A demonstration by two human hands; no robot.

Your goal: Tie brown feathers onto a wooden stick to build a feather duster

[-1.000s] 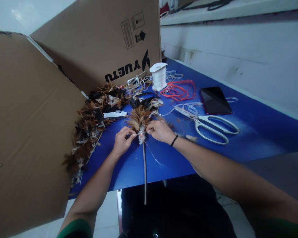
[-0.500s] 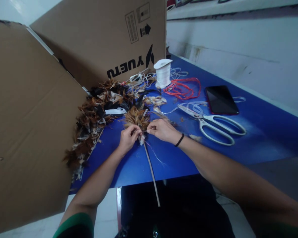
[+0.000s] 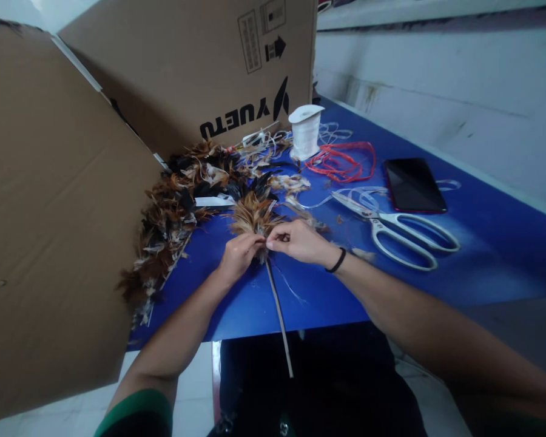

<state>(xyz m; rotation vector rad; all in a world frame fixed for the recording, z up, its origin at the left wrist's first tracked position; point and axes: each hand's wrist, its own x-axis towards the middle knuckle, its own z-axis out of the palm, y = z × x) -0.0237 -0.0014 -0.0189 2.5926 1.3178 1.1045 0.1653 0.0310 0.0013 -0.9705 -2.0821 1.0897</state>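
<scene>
A feather duster with a brown feather head (image 3: 253,212) and a thin stick handle (image 3: 279,318) lies over the table's near edge, its handle end jutting out past it. My left hand (image 3: 240,255) pinches at the base of the feathers, fingers closed on a thin string. From the other side, my right hand (image 3: 300,243) pinches the same fine string, its fingertips almost touching the left ones. The binding point is mostly hidden behind the fingers. A loose end of the string (image 3: 291,286) trails to the right of the handle.
Loose feathers (image 3: 159,224) are heaped along the cardboard box (image 3: 164,67) at left and back. On the blue table (image 3: 337,303) stand or lie a white ribbon spool (image 3: 306,136), red twine (image 3: 341,164), scissors (image 3: 400,233) and a phone (image 3: 415,185).
My hands have come closer together at the base of the feathers, the left fingers now more tightly bunched. The whole view has shifted slightly; the duster stays in place.
</scene>
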